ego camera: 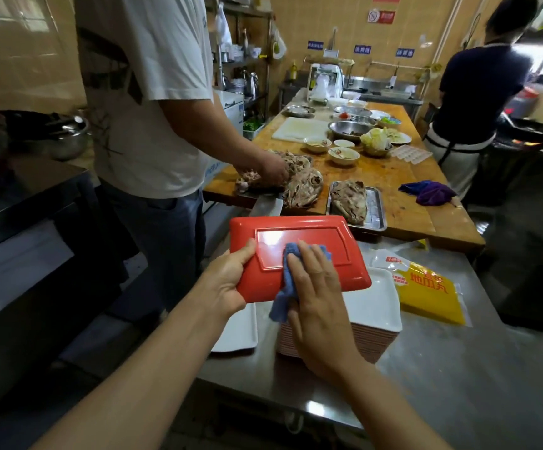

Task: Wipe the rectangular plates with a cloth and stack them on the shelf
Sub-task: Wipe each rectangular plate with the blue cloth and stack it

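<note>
A red rectangular plate (299, 245) is held bottom side up above the steel counter. My left hand (231, 280) grips its left edge, thumb on the red underside. My right hand (315, 287) lies flat on the plate and presses a blue cloth (288, 287) against it; the cloth's tail hangs off the near edge. Below stands a tall stack of rectangular plates (374, 306), white on top with red rims. A lower pile of white plates (237, 329) lies to its left.
A yellow packet (426, 290) lies on the steel counter (458, 368) to the right. A person in a white shirt (146, 102) handles meat at the wooden table (403, 196) just ahead. Another person (478, 92) stands at the stove, far right. Dark cabinet (20, 254) on the left.
</note>
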Available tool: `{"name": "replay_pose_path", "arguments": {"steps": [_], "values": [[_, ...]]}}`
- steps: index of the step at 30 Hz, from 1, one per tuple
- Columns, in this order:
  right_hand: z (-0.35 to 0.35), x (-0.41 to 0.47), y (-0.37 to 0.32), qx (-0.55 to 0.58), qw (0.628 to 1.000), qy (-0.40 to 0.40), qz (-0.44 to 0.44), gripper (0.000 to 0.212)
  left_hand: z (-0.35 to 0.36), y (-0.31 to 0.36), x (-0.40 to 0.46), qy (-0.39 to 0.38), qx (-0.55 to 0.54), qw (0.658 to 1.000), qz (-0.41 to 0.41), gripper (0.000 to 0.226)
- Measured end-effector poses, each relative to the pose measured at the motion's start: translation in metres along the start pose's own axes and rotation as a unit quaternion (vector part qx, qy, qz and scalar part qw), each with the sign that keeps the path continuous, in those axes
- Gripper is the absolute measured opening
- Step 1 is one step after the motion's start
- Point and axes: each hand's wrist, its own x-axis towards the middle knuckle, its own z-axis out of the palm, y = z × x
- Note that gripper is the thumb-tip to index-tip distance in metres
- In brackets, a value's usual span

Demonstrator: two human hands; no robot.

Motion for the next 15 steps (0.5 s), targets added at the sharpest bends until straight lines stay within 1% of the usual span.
{"name": "replay_pose_path", "arguments": {"steps": [3, 6, 9, 12, 14, 15], "values": [[0.019, 0.008, -0.026, 0.008, 1.0, -0.006, -0.027, 0.059, -0.005, -0.003, -0.006, -0.007, -0.048, 0.999, -0.001, 0.026], [0.027, 0.022, -0.039, 0.015, 0.998, -0.049, -0.045, 0.064, -0.018, -0.002, -0.01, -0.026, -0.088, 0.996, 0.015, 0.027], [0.029, 0.04, -0.038, 0.005, 0.993, -0.098, -0.072, 0.065, -0.035, 0.002, -0.011, -0.022, -0.079, 0.995, 0.048, 0.03], [0.029, 0.057, -0.027, -0.021, 0.99, -0.119, -0.069, 0.063, -0.056, 0.009, -0.01, 0.023, -0.06, 0.995, 0.08, 0.028], [0.028, 0.063, -0.015, -0.015, 0.993, -0.107, -0.057, 0.064, -0.071, 0.017, -0.012, 0.036, -0.071, 0.992, 0.097, 0.02], [0.028, 0.064, -0.009, 0.006, 0.995, -0.092, -0.043, 0.065, -0.078, 0.022, -0.013, 0.035, -0.08, 0.991, 0.105, 0.017]]}}
